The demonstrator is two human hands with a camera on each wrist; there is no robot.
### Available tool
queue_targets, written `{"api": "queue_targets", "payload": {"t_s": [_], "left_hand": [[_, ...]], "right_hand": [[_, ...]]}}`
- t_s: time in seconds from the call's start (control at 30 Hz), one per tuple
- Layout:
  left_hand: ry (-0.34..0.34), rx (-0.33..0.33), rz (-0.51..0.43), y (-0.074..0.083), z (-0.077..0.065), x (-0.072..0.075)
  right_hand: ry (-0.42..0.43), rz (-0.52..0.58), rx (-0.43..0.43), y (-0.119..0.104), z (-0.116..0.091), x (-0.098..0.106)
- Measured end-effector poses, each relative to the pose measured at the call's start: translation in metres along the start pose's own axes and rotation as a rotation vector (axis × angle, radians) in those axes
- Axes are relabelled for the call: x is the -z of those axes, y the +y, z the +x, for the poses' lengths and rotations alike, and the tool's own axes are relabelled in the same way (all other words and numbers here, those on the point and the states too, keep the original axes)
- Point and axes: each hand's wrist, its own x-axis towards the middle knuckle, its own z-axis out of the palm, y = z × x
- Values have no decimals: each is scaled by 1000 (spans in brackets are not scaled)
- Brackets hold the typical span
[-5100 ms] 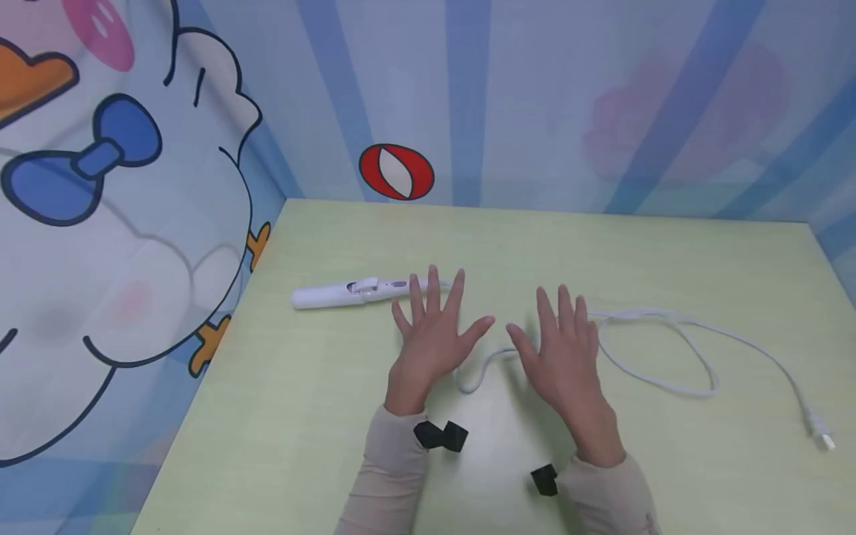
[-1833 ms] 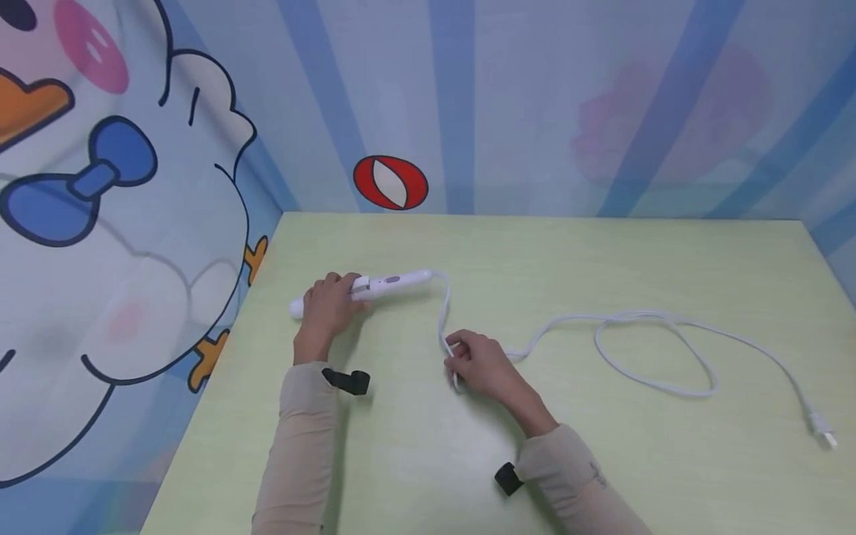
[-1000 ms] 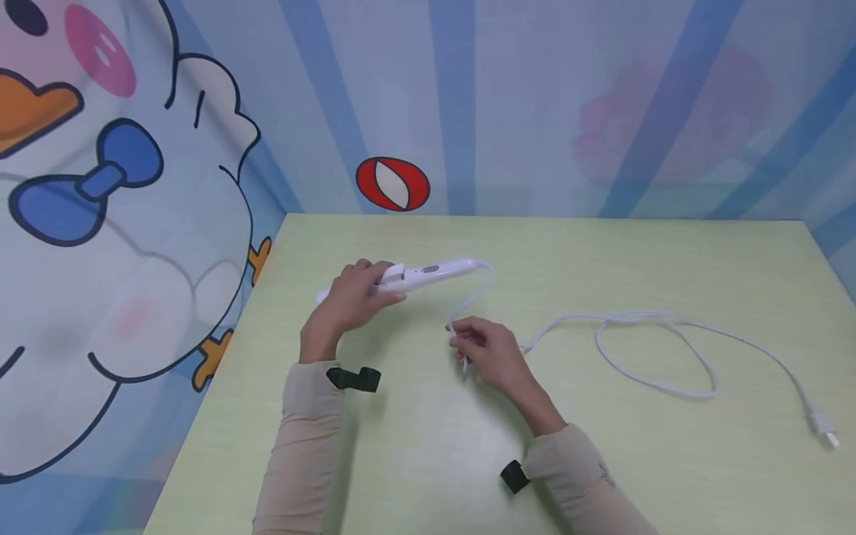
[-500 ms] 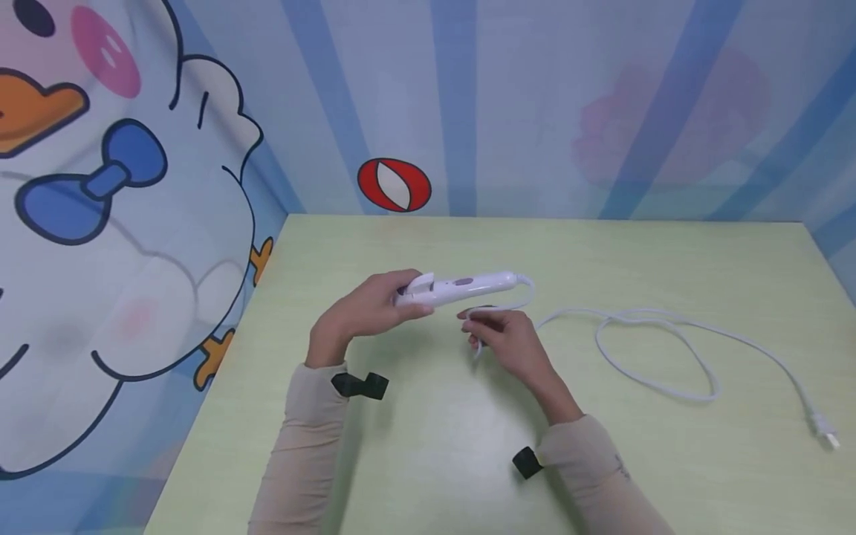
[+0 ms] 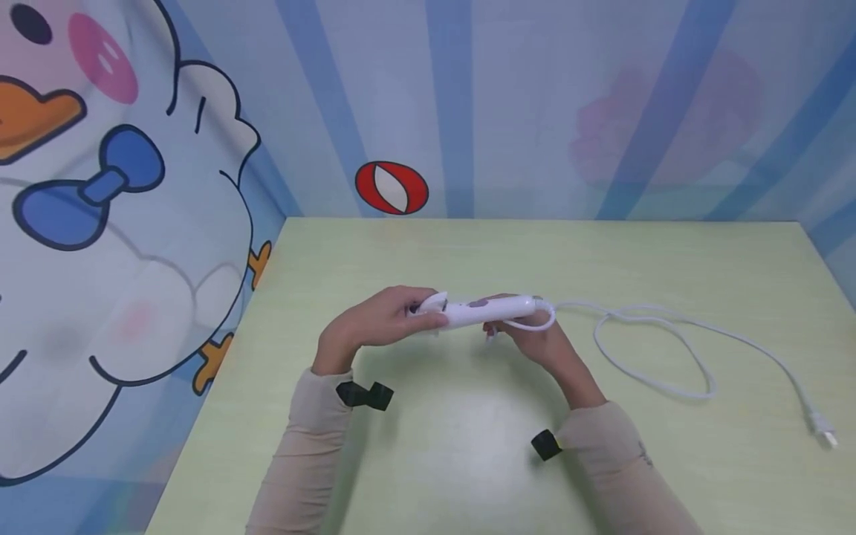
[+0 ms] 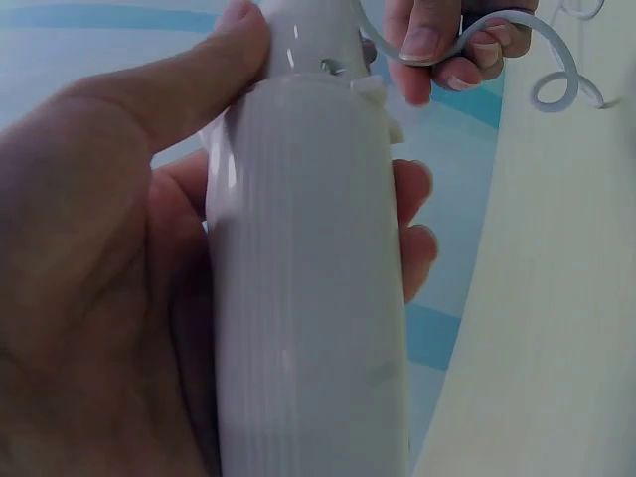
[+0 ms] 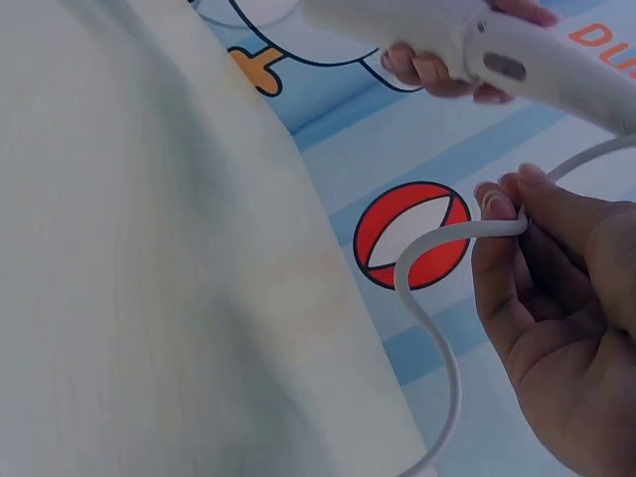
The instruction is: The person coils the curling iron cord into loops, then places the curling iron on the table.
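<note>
A white curling iron with a clamp lever and a grey oval button is held up over the table, nearly level. My left hand grips it around the lever end; the left wrist view shows the thick ribbed white barrel lying along the palm, thumb on one side and fingertips coming round the other. Just beyond the iron's handle end, my right hand is partly hidden behind it in the head view. In the right wrist view, its thumb and fingertips pinch the white power cord.
The rest of the cord lies in a loose loop on the pale green table, its plug near the right side. Printed wall panels stand along the back and left edges.
My hands, at first spread above the table, took hold of the curling iron and its cord. The left hand lifted the iron and carried it rightward; the right hand moved right with the cord.
</note>
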Motion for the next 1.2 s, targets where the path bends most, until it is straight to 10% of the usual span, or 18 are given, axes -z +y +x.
{"api": "queue_targets", "payload": {"t_s": [0.13, 0.3, 0.47, 0.83, 1.2], "left_hand": [[-58, -18, 5, 2, -1, 3], [-118, -13, 18, 5, -2, 5], [-126, 57, 64, 7, -2, 2], [-41, 253, 269, 11, 1, 1], [69, 297, 401, 5, 10, -2]], "right_hand": [[-15, -88, 60, 4, 2, 10], [-16, -157, -120, 17, 9, 26], [11, -317, -120, 16, 13, 38], [93, -578, 51, -5, 17, 37], [157, -589, -43, -12, 13, 18]]}}
